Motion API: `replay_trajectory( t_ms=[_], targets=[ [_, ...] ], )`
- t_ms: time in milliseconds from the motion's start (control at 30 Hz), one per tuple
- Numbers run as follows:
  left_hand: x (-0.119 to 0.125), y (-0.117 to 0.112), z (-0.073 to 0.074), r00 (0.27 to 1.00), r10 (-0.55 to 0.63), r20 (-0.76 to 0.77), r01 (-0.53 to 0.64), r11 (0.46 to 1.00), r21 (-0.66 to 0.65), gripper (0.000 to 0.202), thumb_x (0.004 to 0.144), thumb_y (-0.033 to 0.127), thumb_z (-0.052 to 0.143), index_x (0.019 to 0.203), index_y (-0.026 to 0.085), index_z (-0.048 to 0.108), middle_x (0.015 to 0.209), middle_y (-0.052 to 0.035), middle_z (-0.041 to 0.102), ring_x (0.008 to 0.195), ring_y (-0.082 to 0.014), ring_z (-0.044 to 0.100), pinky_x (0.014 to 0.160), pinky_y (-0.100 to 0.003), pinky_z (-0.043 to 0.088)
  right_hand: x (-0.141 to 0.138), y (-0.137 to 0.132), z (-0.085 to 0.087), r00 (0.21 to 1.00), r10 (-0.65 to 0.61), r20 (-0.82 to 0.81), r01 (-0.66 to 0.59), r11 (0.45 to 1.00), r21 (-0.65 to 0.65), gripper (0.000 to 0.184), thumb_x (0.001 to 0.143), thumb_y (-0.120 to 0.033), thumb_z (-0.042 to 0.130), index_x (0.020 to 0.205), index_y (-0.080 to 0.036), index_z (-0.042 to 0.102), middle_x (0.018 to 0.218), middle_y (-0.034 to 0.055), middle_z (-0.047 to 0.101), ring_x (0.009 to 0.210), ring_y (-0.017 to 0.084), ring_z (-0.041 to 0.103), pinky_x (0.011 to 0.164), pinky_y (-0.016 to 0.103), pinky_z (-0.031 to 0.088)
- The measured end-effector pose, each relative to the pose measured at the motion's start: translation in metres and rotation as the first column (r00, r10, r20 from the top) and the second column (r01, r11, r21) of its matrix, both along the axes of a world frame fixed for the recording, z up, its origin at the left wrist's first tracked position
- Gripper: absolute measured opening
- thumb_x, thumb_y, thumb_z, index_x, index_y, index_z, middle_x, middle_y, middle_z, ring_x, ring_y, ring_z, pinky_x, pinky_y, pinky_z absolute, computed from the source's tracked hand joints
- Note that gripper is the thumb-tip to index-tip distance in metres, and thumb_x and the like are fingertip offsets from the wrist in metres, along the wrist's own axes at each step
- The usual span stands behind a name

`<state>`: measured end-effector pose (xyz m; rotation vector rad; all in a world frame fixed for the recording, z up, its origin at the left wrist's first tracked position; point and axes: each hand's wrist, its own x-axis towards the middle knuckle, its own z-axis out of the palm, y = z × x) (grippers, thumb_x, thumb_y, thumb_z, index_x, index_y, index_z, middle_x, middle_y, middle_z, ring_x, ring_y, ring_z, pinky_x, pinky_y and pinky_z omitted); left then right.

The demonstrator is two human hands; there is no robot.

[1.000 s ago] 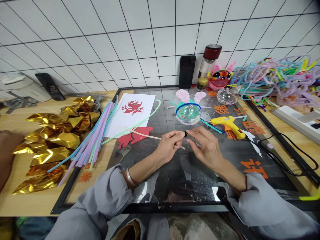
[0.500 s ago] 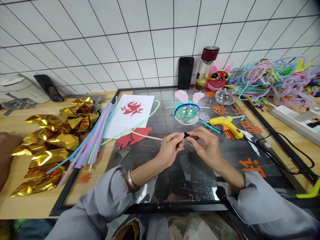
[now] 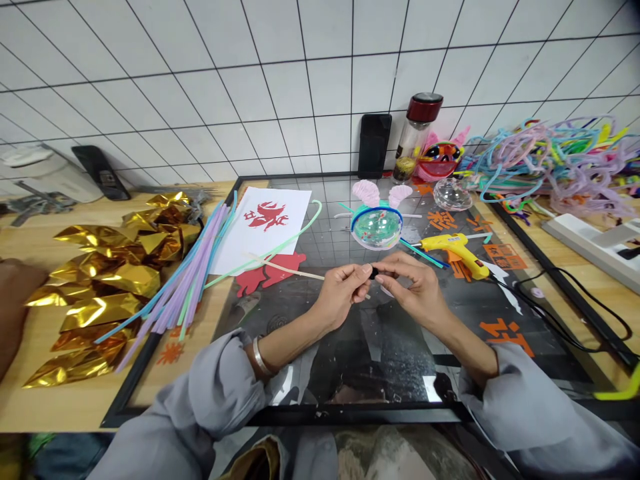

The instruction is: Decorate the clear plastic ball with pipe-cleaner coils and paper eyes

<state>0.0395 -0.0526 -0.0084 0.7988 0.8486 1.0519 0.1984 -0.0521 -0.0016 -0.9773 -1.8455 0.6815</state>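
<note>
Over the dark glass board (image 3: 310,373), my two hands meet at a small black fuzzy piece (image 3: 373,273), possibly a coil of pipe cleaner. My left hand (image 3: 344,293) pinches it between thumb and fingers. From the other side, the thumb and fingertips of my right hand (image 3: 414,288) close on it too. A cream pipe cleaner (image 3: 295,272) runs up to my left hand; whether it is held or just passes beneath cannot be told. Just beyond my hands stands a clear plastic ball (image 3: 377,229) with a blue rim and pink fuzzy ears.
A yellow glue gun (image 3: 457,252) lies at right with its black cord. Lilac and blue pipe cleaners (image 3: 193,267), gold foil (image 3: 110,280), white paper (image 3: 265,230) and a red cutout (image 3: 270,272) lie left. A glass bottle (image 3: 407,153) stands behind. Another person's arm (image 3: 17,307) shows at far left.
The view has shifted slightly. My fingers have moved a little around the black piece, and more of it shows between them. A pale bit now shows beneath my right fingers.
</note>
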Motion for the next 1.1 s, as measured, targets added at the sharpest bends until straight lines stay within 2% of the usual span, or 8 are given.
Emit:
replay_trajectory(
  t_ms=[167,333,433,533,833,1100],
  targets=[
    [-0.0008,0.0000,0.0003,1.000,0.005,-0.023,-0.005,1.000,0.015,0.036,0.062,0.044,0.078,0.070,0.011,0.063,0.049,0.0054,0.043,0.046,-0.0033,0.035,0.045,-0.019,0.022,-0.0031,0.0004,-0.0034,0.998,0.009,-0.070,-0.014,0.998,-0.065,0.018,0.084,-0.023,0.062,0.098,-0.023,0.073,0.085,0.0034,0.065,0.078,0.014,0.060,0.065,0.028,0.048],
    [-0.0003,0.0007,-0.0025,0.987,0.093,-0.134,-0.077,0.990,0.120,0.033,0.064,0.043,0.076,0.062,0.013,0.061,0.047,0.0060,0.042,0.046,-0.0039,0.032,0.046,-0.020,0.023,-0.0068,-0.0001,-0.0085,0.995,-0.018,-0.094,0.008,0.995,-0.103,0.017,0.082,-0.025,0.064,0.096,-0.022,0.073,0.083,0.0033,0.065,0.077,0.015,0.060,0.063,0.027,0.048],
    [-0.0008,0.0011,-0.0046,0.983,0.104,-0.154,-0.079,0.984,0.157,0.033,0.066,0.044,0.074,0.063,0.013,0.062,0.048,0.0057,0.042,0.047,-0.0045,0.032,0.047,-0.021,0.024,-0.0073,0.0000,-0.0080,0.993,-0.053,-0.102,0.041,0.992,-0.121,0.020,0.082,-0.027,0.064,0.099,-0.021,0.072,0.085,0.0032,0.064,0.071,0.013,0.058,0.061,0.026,0.047],
    [-0.0018,0.0010,-0.0055,0.987,0.075,-0.141,-0.053,0.987,0.151,0.035,0.067,0.046,0.074,0.066,0.013,0.062,0.049,0.0055,0.042,0.048,-0.0048,0.032,0.047,-0.021,0.023,-0.0065,0.0003,-0.0058,0.991,-0.078,-0.107,0.067,0.993,-0.100,0.023,0.080,-0.028,0.066,0.102,-0.021,0.071,0.084,0.0026,0.062,0.067,0.012,0.056,0.059,0.026,0.047],
    [-0.0040,0.0011,-0.0050,0.990,0.001,-0.140,0.022,0.986,0.163,0.037,0.073,0.047,0.069,0.065,0.013,0.058,0.052,0.0046,0.042,0.049,-0.0051,0.034,0.047,-0.020,0.024,-0.0038,-0.0006,-0.0033,0.998,-0.047,-0.043,0.045,0.998,-0.038,0.014,0.083,-0.021,0.062,0.093,-0.020,0.072,0.081,0.0027,0.062,0.072,0.013,0.057,0.061,0.026,0.046],
    [-0.0033,-0.0012,-0.0019,0.999,0.011,-0.052,-0.006,0.996,0.094,0.044,0.074,0.055,0.064,0.071,0.011,0.060,0.059,0.0003,0.050,0.051,-0.0069,0.042,0.047,-0.021,0.027,-0.0033,0.0000,-0.0022,0.998,-0.054,-0.032,0.054,0.998,-0.010,0.015,0.084,-0.025,0.061,0.093,-0.021,0.072,0.082,0.0031,0.064,0.074,0.015,0.059,0.062,0.028,0.049]
  ],
)
